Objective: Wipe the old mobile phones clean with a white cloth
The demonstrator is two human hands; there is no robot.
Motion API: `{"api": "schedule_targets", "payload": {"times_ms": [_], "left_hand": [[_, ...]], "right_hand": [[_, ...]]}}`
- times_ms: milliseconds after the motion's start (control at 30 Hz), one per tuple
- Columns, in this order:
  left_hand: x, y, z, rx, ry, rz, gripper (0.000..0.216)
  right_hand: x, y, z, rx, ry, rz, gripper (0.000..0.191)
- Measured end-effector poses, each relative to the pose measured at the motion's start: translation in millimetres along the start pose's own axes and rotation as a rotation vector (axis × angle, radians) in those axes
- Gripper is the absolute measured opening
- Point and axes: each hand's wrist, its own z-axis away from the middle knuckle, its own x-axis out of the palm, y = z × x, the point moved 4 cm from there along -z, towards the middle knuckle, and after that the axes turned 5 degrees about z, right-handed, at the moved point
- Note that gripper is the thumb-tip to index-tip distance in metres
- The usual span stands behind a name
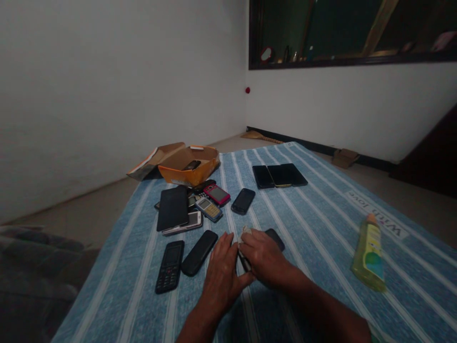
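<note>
Head: left fingers (222, 244) around dark object (244, 261), right fingers (252, 239) around rag (245, 230), bottle (369, 257) well apart

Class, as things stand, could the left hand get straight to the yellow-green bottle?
Probably not straight: the right hand and right forearm lie between the left hand and the yellow-green bottle.

The left hand (223, 274) is palm down, its thumb (245, 281) spread sideways. Near it, the right hand (262, 253) is curled (both forearms (321, 300) reach forward).
</note>
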Motion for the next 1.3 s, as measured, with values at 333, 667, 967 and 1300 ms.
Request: {"api": "schedule_targets", "payload": {"times_ms": [333,667,967,1300], "left_hand": [[0,-1,1,-0.002,-0.023,-0.023,0.067],[1,-3,4,-0.002,0.002,0.001,0.065],[-1,1,3,-0.008,-0.019,-0.019,0.066],[-3,5,4,-0.046,-0.044,0.004,0.069]], "right_hand": [[0,24,4,0.175,-0.032,0.094,0.014],[5,29,9,0.181,-0.053,0.069,0.016],[7,4,14,0.000,0.094,-0.050,0.011],[6,47,22,0.225,0.010,0.063,0.030]]}}
